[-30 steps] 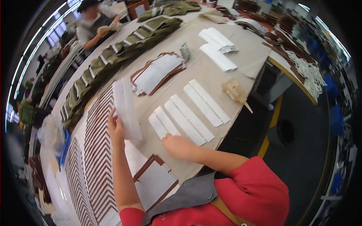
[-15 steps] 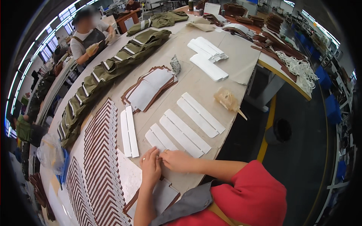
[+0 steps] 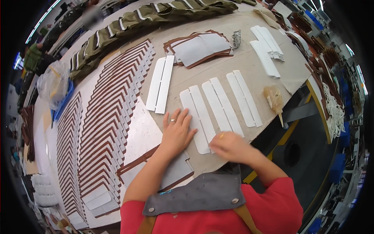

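Observation:
My left hand lies with its fingers spread on the table, beside the left edge of a long white strip with a lengthwise slit. At the near end of that strip, my right hand is curled, its fingertips close together and slightly blurred. Whatever they may hold is hidden. Two similar strips, a middle white strip and a right white strip, lie in the same row. A further white slitted piece rests beyond my left hand. Under my left forearm is a grey panel with brown edges.
Overlapping brown-edged white pieces run in long rows at left. A stack of brown-edged panels and white pieces lie farther off. An amber bottle with a nozzle stands near the right table edge. Olive fabric stretches along the back.
The view has turned. My hands were together at the near end of the leftmost strip; they are now apart, the left spread flat and the right shifted rightward. The strip shows in full.

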Motion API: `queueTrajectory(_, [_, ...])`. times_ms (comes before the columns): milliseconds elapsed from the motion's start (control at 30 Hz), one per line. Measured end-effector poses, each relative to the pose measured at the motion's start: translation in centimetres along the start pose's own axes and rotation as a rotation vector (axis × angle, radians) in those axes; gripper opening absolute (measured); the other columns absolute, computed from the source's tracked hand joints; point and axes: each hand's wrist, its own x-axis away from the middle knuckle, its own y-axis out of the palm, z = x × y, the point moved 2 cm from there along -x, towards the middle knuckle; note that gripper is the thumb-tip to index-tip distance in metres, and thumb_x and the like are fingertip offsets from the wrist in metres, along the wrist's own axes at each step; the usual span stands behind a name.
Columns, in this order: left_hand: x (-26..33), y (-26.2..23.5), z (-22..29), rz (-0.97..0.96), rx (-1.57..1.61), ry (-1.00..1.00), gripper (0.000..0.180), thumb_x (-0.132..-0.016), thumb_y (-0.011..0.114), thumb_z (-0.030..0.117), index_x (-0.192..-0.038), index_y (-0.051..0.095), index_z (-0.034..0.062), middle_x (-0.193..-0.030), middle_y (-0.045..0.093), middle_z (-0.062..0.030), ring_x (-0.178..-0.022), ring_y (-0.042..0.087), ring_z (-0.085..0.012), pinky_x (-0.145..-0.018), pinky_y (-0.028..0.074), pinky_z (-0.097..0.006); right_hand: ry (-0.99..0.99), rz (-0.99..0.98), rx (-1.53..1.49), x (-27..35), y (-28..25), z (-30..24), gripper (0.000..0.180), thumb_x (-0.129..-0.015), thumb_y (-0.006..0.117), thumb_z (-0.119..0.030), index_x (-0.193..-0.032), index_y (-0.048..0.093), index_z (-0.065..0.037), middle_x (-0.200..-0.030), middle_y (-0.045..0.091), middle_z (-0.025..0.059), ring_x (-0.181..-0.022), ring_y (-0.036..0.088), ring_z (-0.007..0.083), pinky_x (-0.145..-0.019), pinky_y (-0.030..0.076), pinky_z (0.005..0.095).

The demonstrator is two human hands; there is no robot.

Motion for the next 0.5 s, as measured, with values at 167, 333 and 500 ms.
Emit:
queueTrajectory(167, [0.5,0.1,-0.4,-0.018,0.007,-0.027,0.041,-0.084,0.059,0.032,-0.113,0.050,0.0041,-0.133,0.043,-0.0105,-0.129,0.033,-0.0272,-0.107,0.013,-0.050,0.560,0.609,0.563,1.5,-12.7,6.8,0.019,-0.089,0.051,-0.018,-0.095,0.061,-0.003,-0.086,0.062,0.0135,-0.081,0.060,0.0322,-0.071,0.048,0.0398])
queueTrajectory(333, [-0.1,0.3,-0.3,0.005,0.052,0.011,0.034,-0.083,0.060,0.028,-0.107,0.052,0.0048,-0.131,0.045,-0.0115,-0.128,0.034,-0.0279,-0.107,0.014,-0.049,0.925,0.262,0.831,5.4,-13.2,14.2,0.059,-0.084,0.049,-0.054,-0.094,0.058,0.003,-0.087,0.062,0.0243,-0.087,0.060,0.0392,-0.075,0.048,0.0452])
queueTrajectory(500, [0.2,0.8,-0.8,0.065,0.061,-0.037,0.026,-0.084,0.058,0.020,-0.105,0.053,0.0058,-0.127,0.046,-0.0121,-0.125,0.037,-0.0289,-0.106,0.018,-0.047,1.038,0.168,0.420,4.3,-14.6,14.8,0.060,-0.081,0.057,-0.053,-0.101,0.058,0.003,-0.090,0.064,0.0215,-0.084,0.063,0.0325,-0.072,0.049,0.0400])
